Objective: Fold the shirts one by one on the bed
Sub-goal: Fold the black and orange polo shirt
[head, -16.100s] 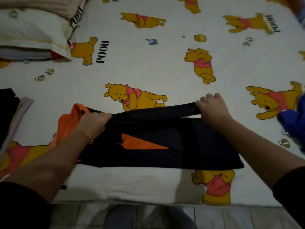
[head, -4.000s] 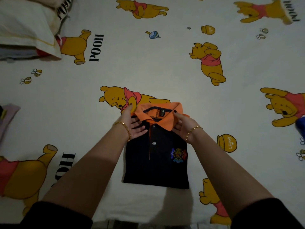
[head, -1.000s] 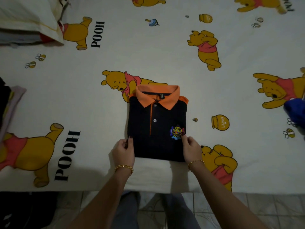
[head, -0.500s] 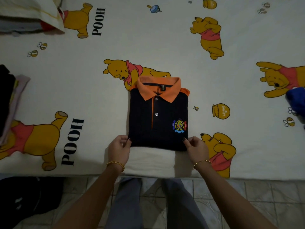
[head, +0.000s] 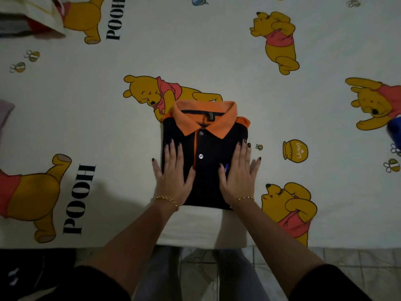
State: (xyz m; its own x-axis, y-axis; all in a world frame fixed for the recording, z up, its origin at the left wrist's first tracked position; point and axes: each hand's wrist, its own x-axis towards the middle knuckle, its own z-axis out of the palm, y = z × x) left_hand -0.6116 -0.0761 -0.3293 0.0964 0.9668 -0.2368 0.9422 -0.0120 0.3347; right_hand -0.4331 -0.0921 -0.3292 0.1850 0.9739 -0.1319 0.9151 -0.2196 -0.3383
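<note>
Shirt point(head: 208, 183), black with an orange collar point(head: 188, 121), is lying folded into a rectangle near the front edge of the bed point(head: 195, 51), with the collar turned away from the person. It is being pressed flat from above. The left hand point(head: 173, 177) is being laid on its left half and the right hand point(head: 238, 179) on its right half. Fingers are straight and spread, so neither grip is being closed on anything and nothing is being held. The outermost fingers are resting on the sheet just beside the shirt.

Judged from this, the fold is being finished with a smoothing pass. Trouble is likely to be caused by dragging the palms rather than pressing. The layers tucked underneath could be pulled sideways and the rectangle skewed, or the collar could be crushed if the hands are being slid too far up. An orange bit point(head: 244, 121) is poking out at the right shoulder and could be worked looser. Being lifted from one side alone could let the fold drop open.

The chest badge point(head: 226, 167) is being mostly covered by the right hand, and the folded-under sleeves cannot be seen. A blue cloth point(head: 395, 131) at the right edge and a pale cloth point(head: 5, 109) at the left edge are being cut off by the frame, so whether they are shirts cannot be told
</note>
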